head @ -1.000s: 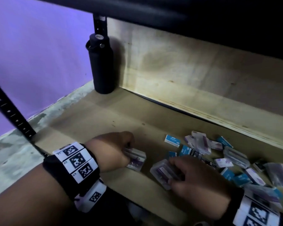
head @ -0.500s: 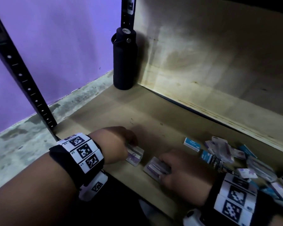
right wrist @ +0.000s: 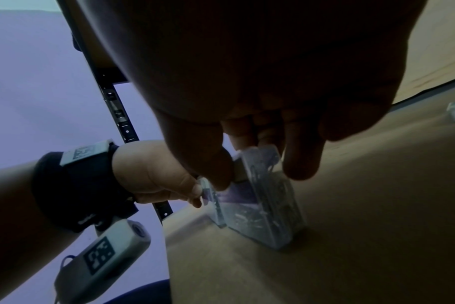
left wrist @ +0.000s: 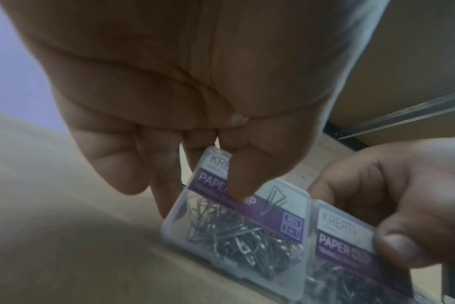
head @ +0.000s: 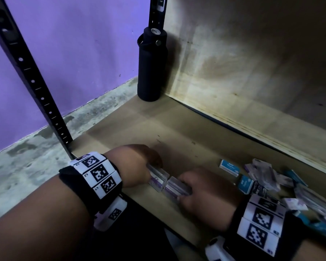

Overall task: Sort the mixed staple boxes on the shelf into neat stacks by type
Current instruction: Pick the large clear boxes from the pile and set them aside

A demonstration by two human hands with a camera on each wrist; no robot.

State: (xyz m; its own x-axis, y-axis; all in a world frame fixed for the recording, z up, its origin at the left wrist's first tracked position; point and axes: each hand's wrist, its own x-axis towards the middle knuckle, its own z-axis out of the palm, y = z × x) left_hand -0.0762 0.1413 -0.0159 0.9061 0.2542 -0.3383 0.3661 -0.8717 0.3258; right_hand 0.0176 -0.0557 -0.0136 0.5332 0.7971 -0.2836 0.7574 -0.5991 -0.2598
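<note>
Two clear plastic paper-clip boxes with purple labels stand on edge, end to end and touching, near the shelf's front edge. My left hand (head: 149, 166) pinches the left box (head: 157, 176) between thumb and fingers; its thumb lies across the label of this left box (left wrist: 237, 222). My right hand (head: 190, 187) grips the right box (head: 177, 189) from above, thumb in front and fingers behind, as the right wrist view shows on that box (right wrist: 268, 205). A mixed pile (head: 271, 178) of blue cardboard boxes and clear purple-labelled boxes lies to the right.
A black bottle (head: 151, 65) stands in the shelf's back left corner beside a black perforated upright (head: 156, 14). Another upright (head: 26, 78) rises at the front left. A plywood panel (head: 252, 72) backs the shelf board (head: 139, 125). A lone blue box (head: 230, 167) lies by the pile.
My right hand has carried its clear box leftward until it meets the box in my left hand. The view has tilted down and to the left.
</note>
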